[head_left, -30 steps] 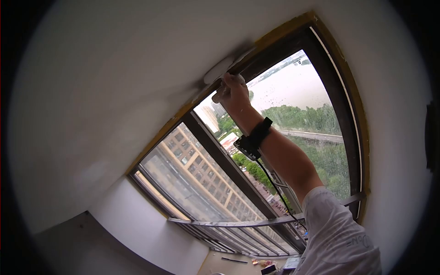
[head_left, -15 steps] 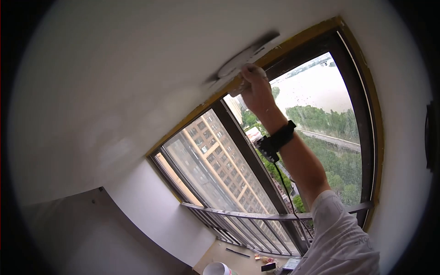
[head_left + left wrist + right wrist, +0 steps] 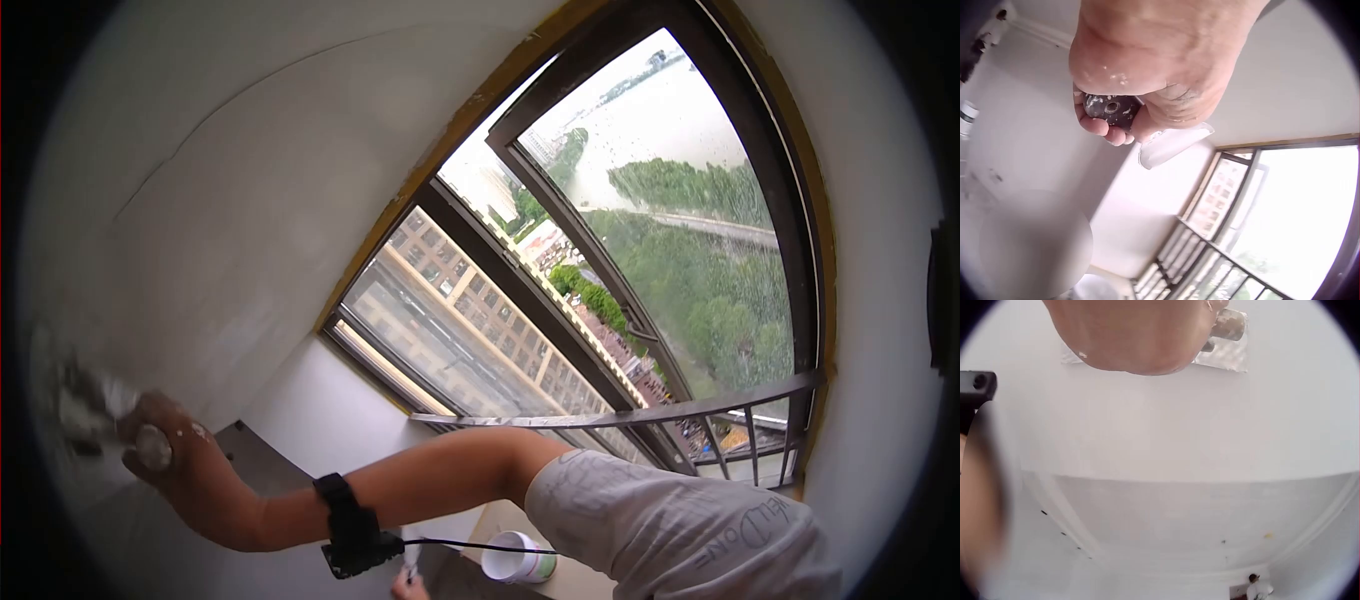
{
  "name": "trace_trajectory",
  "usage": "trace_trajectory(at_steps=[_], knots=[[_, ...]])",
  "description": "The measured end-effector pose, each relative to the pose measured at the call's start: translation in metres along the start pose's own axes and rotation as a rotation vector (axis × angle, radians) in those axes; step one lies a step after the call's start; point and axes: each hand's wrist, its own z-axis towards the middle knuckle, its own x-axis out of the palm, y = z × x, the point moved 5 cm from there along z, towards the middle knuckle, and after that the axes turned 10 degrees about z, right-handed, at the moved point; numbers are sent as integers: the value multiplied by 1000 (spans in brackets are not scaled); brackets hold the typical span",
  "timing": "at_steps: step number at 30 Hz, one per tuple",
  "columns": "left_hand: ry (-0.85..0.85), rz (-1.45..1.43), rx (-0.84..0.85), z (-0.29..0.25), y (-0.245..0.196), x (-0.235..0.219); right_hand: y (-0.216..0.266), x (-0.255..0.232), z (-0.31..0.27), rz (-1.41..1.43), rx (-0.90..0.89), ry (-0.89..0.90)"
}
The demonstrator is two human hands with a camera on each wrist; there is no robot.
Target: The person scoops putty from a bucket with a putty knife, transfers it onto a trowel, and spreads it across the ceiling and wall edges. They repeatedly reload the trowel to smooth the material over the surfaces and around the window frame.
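Note:
My right hand (image 3: 165,445) reaches far to the left in the head view and grips the pale, round handle of a plastering trowel (image 3: 90,405). The trowel blurs against the whitish plastered surface (image 3: 290,150), which carries a long curved line. In the right wrist view the trowel's metal blade (image 3: 1225,359) shows beyond the hand, flat along the white surface. My left hand (image 3: 408,588) is low at the bottom edge of the head view. Its fingers wrap the dark, putty-flecked handle of a putty knife (image 3: 1113,109), whose blade (image 3: 1172,147) looks coated in white.
A dark-framed window (image 3: 500,235) with a yellowish border stands to the right, one sash tilted. Below it runs a metal railing (image 3: 720,400). A white bucket (image 3: 505,560) sits on the ledge under my right arm. A cable (image 3: 480,545) trails from the wrist camera.
My right hand has swung with the trowel from the window's top edge far to the left. My left hand and the putty knife have come into the head view at the bottom.

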Motion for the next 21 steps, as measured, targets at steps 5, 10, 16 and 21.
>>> trace_trajectory(at_steps=[5, 10, 16, 21], knots=[[431, -2, 172, 47, -119, 43, 28, -94, -3, -10, 118, -19], [545, 137, 432, 50, -86, 42, 129, -283, 68, -255, -190, -283], [494, 214, 468, 59, -73, 38, 217, -377, 162, -285, -262, -279], [451, 93, 430, 38, -82, 28, 231, -387, 190, -321, -332, -299]])
